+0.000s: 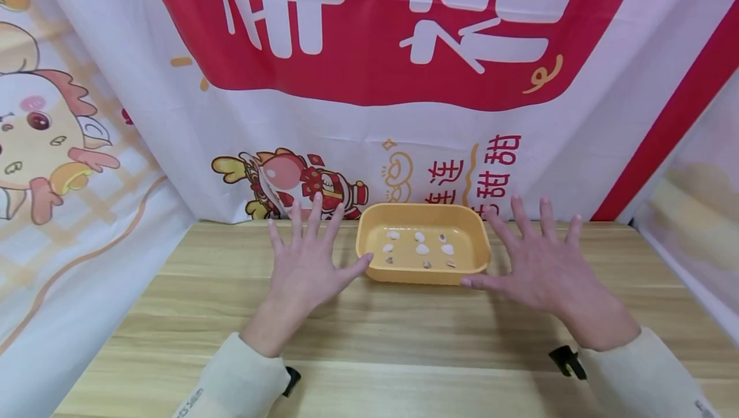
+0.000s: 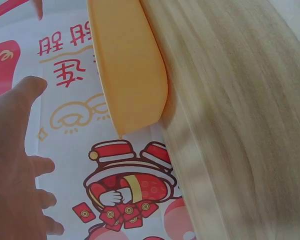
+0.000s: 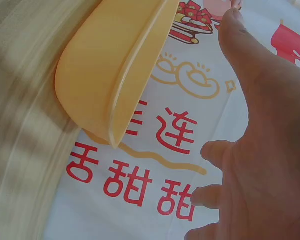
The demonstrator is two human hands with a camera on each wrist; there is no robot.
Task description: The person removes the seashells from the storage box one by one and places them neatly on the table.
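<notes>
A yellow plastic tray sits on the wooden table near its far edge, with several small pale shells scattered inside. My left hand is spread flat just left of the tray, its thumb tip close to the tray's near left corner. On the other side my right hand is spread the same way, thumb near the tray's near right corner. Neither hand holds anything. The tray's outer wall shows in the left wrist view beside my left hand, and the tray shows by my right hand.
A printed red and white cloth backdrop hangs straight behind the table and continues down both sides. Bare wooden tabletop lies in front of my hands.
</notes>
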